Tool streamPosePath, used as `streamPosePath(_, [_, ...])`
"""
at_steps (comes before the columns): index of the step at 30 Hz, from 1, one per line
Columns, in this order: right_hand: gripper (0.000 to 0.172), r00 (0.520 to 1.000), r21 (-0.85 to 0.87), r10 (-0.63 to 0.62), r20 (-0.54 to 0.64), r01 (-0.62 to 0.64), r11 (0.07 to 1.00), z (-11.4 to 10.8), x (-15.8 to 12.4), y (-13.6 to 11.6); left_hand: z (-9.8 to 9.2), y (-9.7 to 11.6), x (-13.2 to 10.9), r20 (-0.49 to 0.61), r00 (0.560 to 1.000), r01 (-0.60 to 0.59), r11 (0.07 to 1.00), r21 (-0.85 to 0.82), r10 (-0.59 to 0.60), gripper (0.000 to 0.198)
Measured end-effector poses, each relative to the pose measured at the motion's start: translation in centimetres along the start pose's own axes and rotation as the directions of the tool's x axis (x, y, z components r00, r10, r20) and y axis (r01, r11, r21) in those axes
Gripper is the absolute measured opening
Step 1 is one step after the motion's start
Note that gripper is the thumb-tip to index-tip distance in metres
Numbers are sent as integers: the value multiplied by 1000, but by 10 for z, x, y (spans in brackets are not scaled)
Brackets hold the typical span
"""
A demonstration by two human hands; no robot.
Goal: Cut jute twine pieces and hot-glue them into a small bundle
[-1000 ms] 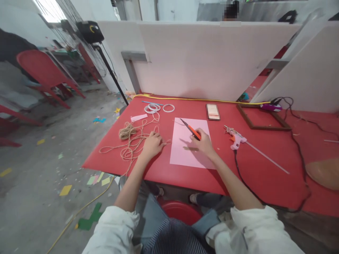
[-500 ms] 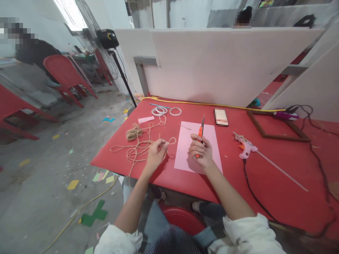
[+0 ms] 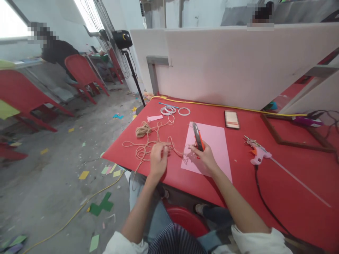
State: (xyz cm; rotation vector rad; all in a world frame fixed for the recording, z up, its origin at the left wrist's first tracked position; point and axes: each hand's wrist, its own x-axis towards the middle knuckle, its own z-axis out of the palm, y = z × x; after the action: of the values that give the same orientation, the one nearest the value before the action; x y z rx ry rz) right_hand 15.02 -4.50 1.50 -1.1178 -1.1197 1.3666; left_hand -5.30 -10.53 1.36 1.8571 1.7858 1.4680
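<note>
Tan jute twine is lying in loose loops near the left edge of the red table, the left hand apparently pinching one strand, while the right hand is clamping an orange-and-black utility knife tilted above a pink paper sheet.
</note>
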Motion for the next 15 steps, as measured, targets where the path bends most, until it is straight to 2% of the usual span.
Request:
streamPosePath(1, [51,1000,27,8,-30,-8,1000,-2,2,1,-7,-6,1,-7,1000,20,999,37,-19,24])
streamPosePath(4, [52,996,93,23,-86,-15,996,-6,4,2,-26,-24,2,97,995,7,980,199,-27,14])
streamPosePath(8, [50,990,122,52,-128,-36,992,-12,4,-1,-37,-37,-1,210,975,-31,898,439,-69,29])
streamPosePath(10, [48,983,135,58,-172,-35,990,-17,6,-4,-40,-40,-2,253,963,-53,860,508,-90,25])
streamPosePath(12, [48,971,146,31,-238,4,989,-24,11,-5,-42,-40,-2,265,958,-56,829,557,-114,19])
streamPosePath(15, [48,951,152,-20,-308,70,986,-33,19,-4,-43,-37,1,225,966,-40,783,621,-130,18])
